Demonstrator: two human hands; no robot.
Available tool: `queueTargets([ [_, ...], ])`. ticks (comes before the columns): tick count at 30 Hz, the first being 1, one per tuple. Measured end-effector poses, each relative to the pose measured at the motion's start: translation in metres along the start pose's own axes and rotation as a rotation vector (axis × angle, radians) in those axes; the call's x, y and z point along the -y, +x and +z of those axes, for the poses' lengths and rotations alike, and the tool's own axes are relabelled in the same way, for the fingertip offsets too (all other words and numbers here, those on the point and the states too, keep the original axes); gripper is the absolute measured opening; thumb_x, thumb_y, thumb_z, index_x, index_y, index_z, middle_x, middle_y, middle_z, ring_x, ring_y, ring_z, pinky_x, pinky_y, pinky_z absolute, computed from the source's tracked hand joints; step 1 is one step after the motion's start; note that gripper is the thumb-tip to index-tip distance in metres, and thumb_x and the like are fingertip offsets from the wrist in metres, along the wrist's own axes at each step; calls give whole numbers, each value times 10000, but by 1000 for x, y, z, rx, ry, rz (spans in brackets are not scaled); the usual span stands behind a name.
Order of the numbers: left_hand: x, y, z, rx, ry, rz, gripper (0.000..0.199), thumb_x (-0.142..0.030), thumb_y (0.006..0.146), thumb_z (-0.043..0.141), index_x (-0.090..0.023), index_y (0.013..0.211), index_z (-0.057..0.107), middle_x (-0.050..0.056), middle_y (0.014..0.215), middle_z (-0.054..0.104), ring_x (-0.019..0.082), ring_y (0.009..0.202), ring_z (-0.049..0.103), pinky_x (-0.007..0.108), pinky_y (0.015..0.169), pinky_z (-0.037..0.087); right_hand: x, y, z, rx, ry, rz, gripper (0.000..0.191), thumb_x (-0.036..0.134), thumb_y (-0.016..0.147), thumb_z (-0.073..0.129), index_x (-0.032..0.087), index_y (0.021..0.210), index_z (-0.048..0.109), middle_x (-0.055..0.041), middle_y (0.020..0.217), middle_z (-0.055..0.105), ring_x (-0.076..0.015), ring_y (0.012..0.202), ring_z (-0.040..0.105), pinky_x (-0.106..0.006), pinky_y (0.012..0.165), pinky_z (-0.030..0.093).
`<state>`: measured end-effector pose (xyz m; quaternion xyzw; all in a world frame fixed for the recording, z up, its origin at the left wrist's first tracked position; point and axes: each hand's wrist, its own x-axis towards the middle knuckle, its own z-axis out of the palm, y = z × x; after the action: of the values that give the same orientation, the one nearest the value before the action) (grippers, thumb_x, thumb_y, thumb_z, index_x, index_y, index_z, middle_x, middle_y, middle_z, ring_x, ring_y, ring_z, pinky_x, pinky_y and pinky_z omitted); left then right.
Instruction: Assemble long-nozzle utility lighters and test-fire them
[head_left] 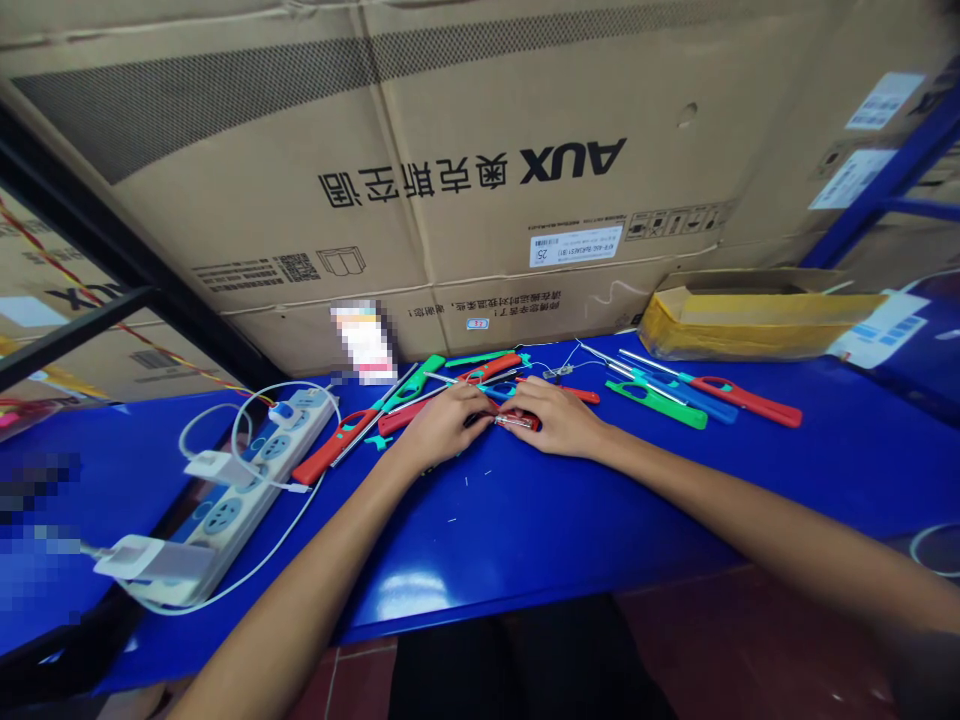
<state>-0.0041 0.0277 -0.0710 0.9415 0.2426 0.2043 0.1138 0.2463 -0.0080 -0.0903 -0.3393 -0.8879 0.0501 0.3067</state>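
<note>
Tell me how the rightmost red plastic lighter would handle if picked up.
The red plastic lighter is probably stiff, given its straight metal tube; likely light, given its slim handle; and unlikely to roll, given its uneven outline.

Your right grip (556,415) covers part of the small red piece (519,423), so you cannot make out its whole shape, nor whether your left grip (448,425) closes on it. A red handle (400,419) slips out of sight behind your left fingers. The white slivers (451,520) on the surface (540,540) are too tiny for you to identify. Pixelation masks the bright item (365,342) before the carton (465,90), whose finest print you cannot read and whose top is cut off. A white loop (913,545) is cropped at the right edge.
</note>
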Motion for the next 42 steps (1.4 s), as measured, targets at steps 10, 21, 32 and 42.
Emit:
queueTargets([
  [10, 0, 0, 3, 7, 23, 2, 136, -160, 1033, 627, -181, 1071, 755, 75, 1054, 768, 236, 1008, 713, 384, 955, 562, -1, 0, -3, 15, -47, -19, 169, 326, 1042, 654, 194, 1050, 760, -82, 956, 694, -252, 934, 615, -424, 874, 533],
  [21, -4, 1, -1, -69, 4, -7, 124, -186, 1044, 619, -195, 1069, 740, 64, 1059, 783, 235, 1020, 720, 384, 957, 566, 0, 3, -11, -55, -36, 0, 114, 282, 1028, 635, 200, 1001, 709, -62, 943, 664, -222, 902, 616, -358, 792, 502],
  [32, -6, 1, 3, -86, -40, -76, 162, -157, 996, 640, -212, 1103, 748, 49, 1076, 802, 221, 992, 745, 357, 938, 572, -4, -3, -6, -49, 29, 56, 106, 276, 1004, 672, 206, 1065, 723, -47, 990, 672, -177, 814, 639, -314, 729, 494],
  [42, -10, 3, 2, -111, -136, -191, 179, -139, 943, 677, -229, 1056, 782, -3, 972, 810, 176, 807, 713, 288, 774, 528, -6, -3, -3, -54, 74, 55, 102, 250, 998, 667, 200, 1052, 738, -37, 962, 659, -162, 774, 632, -306, 701, 491],
])
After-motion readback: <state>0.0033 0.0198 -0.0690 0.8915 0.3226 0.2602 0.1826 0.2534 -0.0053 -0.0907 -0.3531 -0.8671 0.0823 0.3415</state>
